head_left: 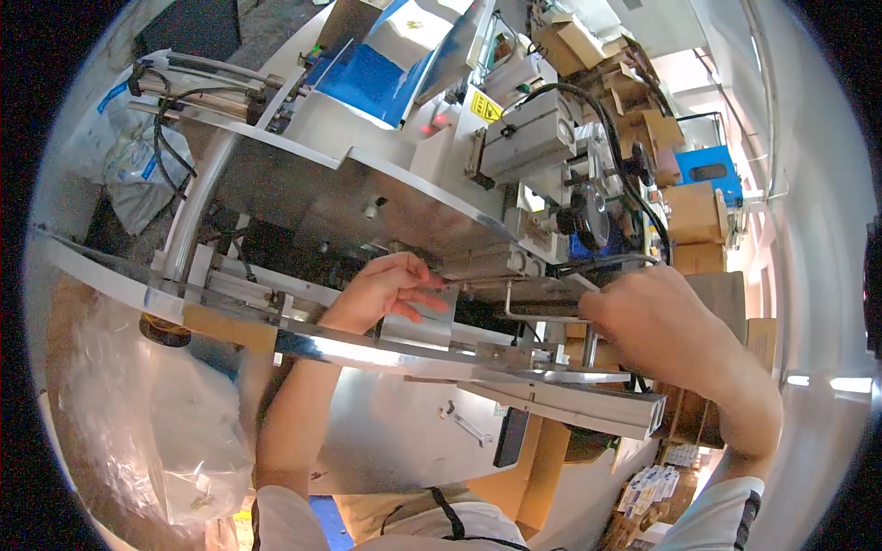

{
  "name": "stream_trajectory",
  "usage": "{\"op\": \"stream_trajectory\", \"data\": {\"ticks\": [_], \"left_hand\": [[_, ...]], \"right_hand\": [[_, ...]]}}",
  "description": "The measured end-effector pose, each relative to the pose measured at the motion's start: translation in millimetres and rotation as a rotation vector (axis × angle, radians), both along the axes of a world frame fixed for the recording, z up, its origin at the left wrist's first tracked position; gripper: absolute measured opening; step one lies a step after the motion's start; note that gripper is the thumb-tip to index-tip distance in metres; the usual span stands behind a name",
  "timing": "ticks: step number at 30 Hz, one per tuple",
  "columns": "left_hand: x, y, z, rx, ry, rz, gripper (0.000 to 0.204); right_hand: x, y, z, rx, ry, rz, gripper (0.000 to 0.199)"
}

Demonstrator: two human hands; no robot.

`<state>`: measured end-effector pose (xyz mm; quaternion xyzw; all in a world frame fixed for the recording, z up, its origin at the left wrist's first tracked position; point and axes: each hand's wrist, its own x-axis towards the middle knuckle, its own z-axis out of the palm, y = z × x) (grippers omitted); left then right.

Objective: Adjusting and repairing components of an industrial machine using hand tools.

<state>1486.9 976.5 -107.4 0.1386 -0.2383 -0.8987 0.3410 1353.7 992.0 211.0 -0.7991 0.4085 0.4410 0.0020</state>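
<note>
Head view. Left hand [384,289] reaching into machine [386,184], fingers pinching top edge of small metal plate [421,323] just above steel rail [386,354]. Plate upright, face toward camera, long axis roughly level along rail. Probably stiff, light, smooth; sharp edges likely, so best held by top edge. Right hand [657,321] closed near bent rod [537,317]; whether gripping rod unclear, contact hidden behind knuckles. Plastic bag [156,413] lower left.
</note>
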Motion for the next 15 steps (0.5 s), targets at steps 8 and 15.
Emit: {"op": "stream_trajectory", "data": {"ticks": [8, 15], "left_hand": [[2.7, 1.4, 0.0, 0.004, 0.012, -0.006, 0.013], [4.6, -0.3, 2.9, 0.012, 0.025, -0.037, 0.014]], "right_hand": [[0.3, -0.9, 1.6, 0.054, -0.046, -0.063, 0.007], [5.7, 1.2, 2.2, 0.096, -0.124, -0.092, 0.010]]}}
